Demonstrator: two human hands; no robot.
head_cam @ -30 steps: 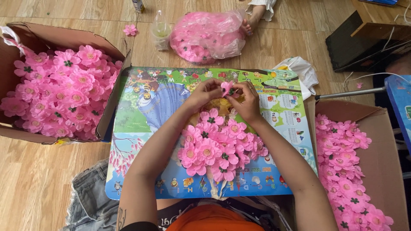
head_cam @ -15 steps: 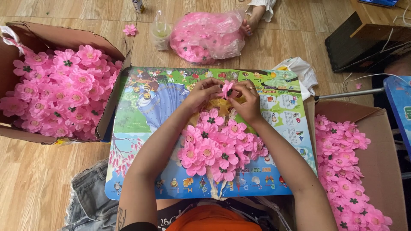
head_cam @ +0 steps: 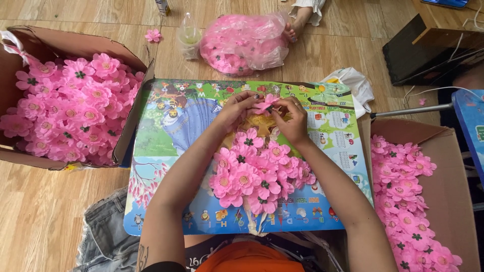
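Where my left hand (head_cam: 237, 108) and right hand (head_cam: 292, 118) meet above the colourful desk (head_cam: 166, 131), both grips pinch one pink flower (head_cam: 265, 104). A flower pile (head_cam: 257, 171) lies just below; cardboard boxes (head_cam: 132, 108) of flowers flank the desk.

We count: two hands, left hand (head_cam: 237, 112) and right hand (head_cam: 292, 121); one pink flower (head_cam: 265, 103) held between them; two cardboard boxes, left box (head_cam: 75, 45) and right box (head_cam: 454, 186); one picture board (head_cam: 166, 151); one plastic bag (head_cam: 244, 43) of flowers; one stray flower (head_cam: 153, 35) on floor.
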